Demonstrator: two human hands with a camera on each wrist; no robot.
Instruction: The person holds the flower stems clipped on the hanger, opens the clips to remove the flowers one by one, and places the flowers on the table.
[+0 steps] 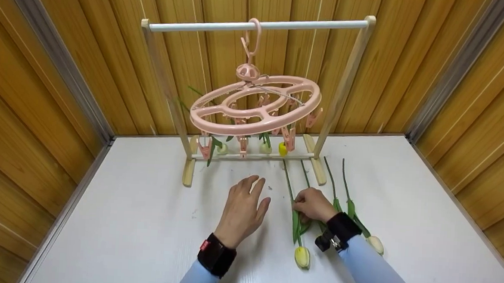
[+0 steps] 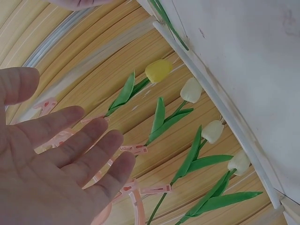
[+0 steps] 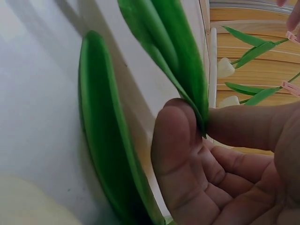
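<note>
On the white table at right lies a yellow tulip (image 1: 302,257), its bloom toward me and its stem pointing at the rack. My right hand (image 1: 313,205) pinches this tulip between thumb and forefinger near its leaves; in the right wrist view a green leaf (image 3: 171,51) rises from the pinch. My left hand (image 1: 242,205) is held over the table with fingers extended and nothing in it. Beyond it, a round pink clip hanger (image 1: 244,128) hangs from the rack. Several tulips hang head down from its clips, a yellow one (image 2: 159,71) and white ones (image 2: 212,131).
The wooden rack has a white top bar (image 1: 301,26) and wooden feet (image 1: 188,172) on the table (image 1: 144,230). More tulips lie by my right forearm, including a white bloom (image 1: 375,244). Wood-patterned walls (image 1: 34,104) enclose the table at the back and sides.
</note>
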